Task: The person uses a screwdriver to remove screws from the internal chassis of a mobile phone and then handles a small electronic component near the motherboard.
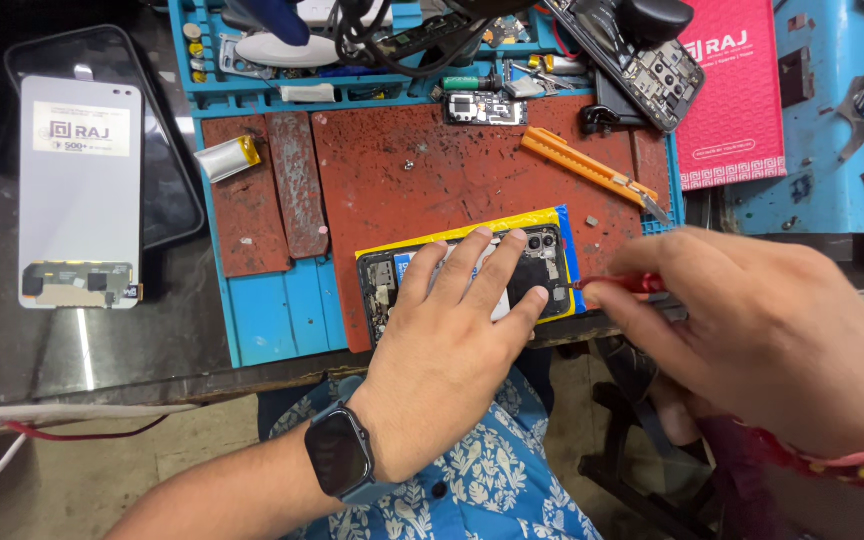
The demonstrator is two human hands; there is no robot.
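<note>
My left hand (457, 335) lies flat on an opened black phone (542, 265) with its back off, pressing it onto the worn red mat (432, 180) near the bench's front edge. A yellow and blue sheet (512, 225) lies under the phone. My right hand (762, 340) grips a red-handled screwdriver (624, 283) whose tip points at the phone's right edge, near the camera end. A dark smartwatch sits on my left wrist (340, 455).
A white phone display panel (80, 190) lies at the left on a dark glass screen. An orange utility knife (592, 170), a small silver battery (227, 157), a blue tool tray (252, 95), another opened phone (642, 60) and a pink box (737, 90) fill the back.
</note>
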